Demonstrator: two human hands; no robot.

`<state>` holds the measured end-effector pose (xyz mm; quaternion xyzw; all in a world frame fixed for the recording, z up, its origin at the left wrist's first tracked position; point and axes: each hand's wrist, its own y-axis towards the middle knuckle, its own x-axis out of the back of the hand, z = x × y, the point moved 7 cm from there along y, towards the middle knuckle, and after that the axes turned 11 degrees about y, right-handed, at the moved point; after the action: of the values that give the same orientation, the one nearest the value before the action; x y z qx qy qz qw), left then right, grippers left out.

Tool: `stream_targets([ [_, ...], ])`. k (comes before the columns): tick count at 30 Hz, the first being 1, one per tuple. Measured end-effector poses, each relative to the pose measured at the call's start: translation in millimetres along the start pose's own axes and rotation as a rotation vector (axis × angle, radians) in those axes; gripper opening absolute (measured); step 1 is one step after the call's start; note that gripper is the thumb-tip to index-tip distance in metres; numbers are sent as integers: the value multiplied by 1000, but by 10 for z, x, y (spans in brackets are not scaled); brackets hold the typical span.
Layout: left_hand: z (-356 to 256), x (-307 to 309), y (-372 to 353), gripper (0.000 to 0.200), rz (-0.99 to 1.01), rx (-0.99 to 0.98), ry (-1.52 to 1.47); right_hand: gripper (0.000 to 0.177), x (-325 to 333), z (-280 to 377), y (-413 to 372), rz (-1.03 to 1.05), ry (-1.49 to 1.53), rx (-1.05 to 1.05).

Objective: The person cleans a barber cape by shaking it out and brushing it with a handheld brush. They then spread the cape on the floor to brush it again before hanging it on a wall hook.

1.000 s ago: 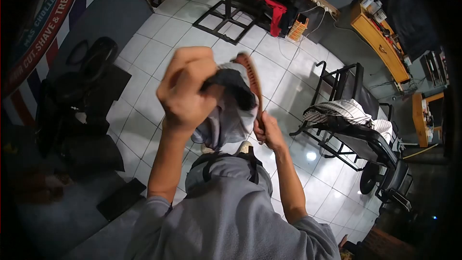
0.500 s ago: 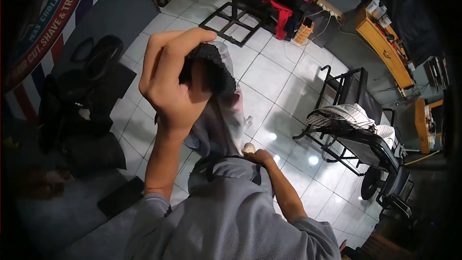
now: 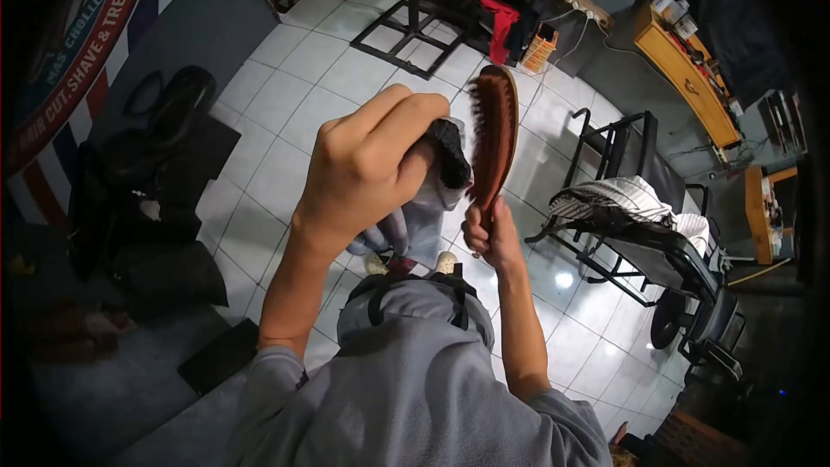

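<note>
In the head view, the black-edged end of a grey cloth [image 3: 422, 223] is pinched and held up by the left grip [image 3: 367, 160]. A brown brush [image 3: 495, 134] is clasped by its handle in the right grip [image 3: 494, 238], raised just beside the cloth, its bristles turned toward it; whether they touch cannot be told. On the right, a black chair [image 3: 650, 261] is draped with striped fabric [image 3: 627, 199].
</note>
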<state>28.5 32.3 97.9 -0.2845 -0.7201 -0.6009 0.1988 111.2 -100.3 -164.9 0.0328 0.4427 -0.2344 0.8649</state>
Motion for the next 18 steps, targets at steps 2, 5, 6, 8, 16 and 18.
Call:
stream_targets([
  [2, -56, 26, 31, 32, -23, -20, 24, 54, -36, -131, -5, 88, -140, -75],
  [5, -43, 314, 97, 32, -209, -61, 59, 56, 633, -844, -31, 22, -589, -476],
  [6, -20, 391, 119, 32, -252, -79, 98, 59, 1154, -1129, -56, -7, -874, -469],
  [8, 46, 452, 112, 33, -240, -36, 126, 64, 1974, -1520, -278, -41, -1245, -527],
  [16, 422, 96, -133, 7, 78, 376, 112, 63, 2816, -1687, -1030, -600, -1493, -653],
  [18, 584, -176, -307, 16, 355, 536, 129, 63, 2967, -1694, -907, -629, -1467, -492],
])
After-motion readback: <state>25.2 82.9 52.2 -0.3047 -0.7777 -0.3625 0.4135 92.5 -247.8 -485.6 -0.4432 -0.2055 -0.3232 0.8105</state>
